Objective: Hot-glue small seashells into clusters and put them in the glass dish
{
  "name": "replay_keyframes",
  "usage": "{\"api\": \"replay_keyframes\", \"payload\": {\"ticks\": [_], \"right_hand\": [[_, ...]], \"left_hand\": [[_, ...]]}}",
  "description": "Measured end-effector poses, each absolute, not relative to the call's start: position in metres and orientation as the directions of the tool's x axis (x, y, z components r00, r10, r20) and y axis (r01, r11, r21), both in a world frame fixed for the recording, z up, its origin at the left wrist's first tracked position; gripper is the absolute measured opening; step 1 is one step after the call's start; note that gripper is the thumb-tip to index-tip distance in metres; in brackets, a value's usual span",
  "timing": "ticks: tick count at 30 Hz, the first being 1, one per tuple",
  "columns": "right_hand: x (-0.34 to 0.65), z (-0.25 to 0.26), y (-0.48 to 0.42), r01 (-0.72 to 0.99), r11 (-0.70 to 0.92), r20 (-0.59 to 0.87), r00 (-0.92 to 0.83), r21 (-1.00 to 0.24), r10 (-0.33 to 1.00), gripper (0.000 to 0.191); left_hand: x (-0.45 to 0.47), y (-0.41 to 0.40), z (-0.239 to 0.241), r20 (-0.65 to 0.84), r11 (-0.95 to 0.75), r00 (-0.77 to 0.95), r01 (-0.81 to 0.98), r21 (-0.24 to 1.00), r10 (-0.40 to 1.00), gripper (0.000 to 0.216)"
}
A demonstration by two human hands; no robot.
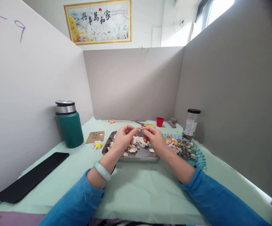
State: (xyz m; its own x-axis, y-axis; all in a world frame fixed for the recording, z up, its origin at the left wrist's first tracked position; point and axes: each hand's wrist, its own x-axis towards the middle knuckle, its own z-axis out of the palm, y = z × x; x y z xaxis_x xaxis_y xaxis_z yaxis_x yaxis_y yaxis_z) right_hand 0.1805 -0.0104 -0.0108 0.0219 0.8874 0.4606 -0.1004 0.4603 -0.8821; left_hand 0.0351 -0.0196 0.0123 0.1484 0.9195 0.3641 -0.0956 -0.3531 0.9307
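Note:
My left hand [123, 138] and my right hand [155, 139] are raised together over a metal tray [136, 156] that holds several shells and small pieces. Both hands pinch with fingers closed around a small pale item [139, 128] held between them; it is too small to name. A pale green bangle [102, 170] sits on my left wrist, and both arms wear blue sleeves. Right of the tray lies a blue glass plate [200, 157] heaped with coloured shells and beads.
A green flask [69, 124] stands at the left by the partition. A black flat object [31, 176] lies near the front left. A cardboard piece [95, 137], a red cup [159, 121], scissors [143, 124] and a dark-lidded jar [191, 124] sit further back.

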Motion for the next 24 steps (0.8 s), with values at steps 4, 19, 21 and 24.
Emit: {"api": "replay_keyframes", "payload": {"ticks": [4,19,21,24], "right_hand": [[0.181,-0.012,-0.008,-0.165,0.437,0.444,-0.007,-0.884,0.896,0.02],[0.18,-0.012,-0.01,-0.082,0.457,0.459,-0.003,-0.886,0.888,0.019],[0.18,-0.013,-0.009,-0.083,0.457,0.459,-0.007,-0.886,0.888,0.019],[0.18,-0.013,-0.009,-0.082,0.455,0.458,-0.016,-0.887,0.889,0.019]], "left_hand": [[0.037,-0.02,0.012,0.405,-0.404,0.174,-0.043,0.914,0.898,0.029],[0.035,-0.009,-0.002,0.59,-0.58,0.058,0.287,0.763,0.805,0.02],[0.034,-0.007,-0.003,0.605,-0.592,0.057,0.299,0.748,0.794,0.02],[0.034,-0.005,-0.005,0.622,-0.607,0.058,0.302,0.735,0.781,0.02]]}}
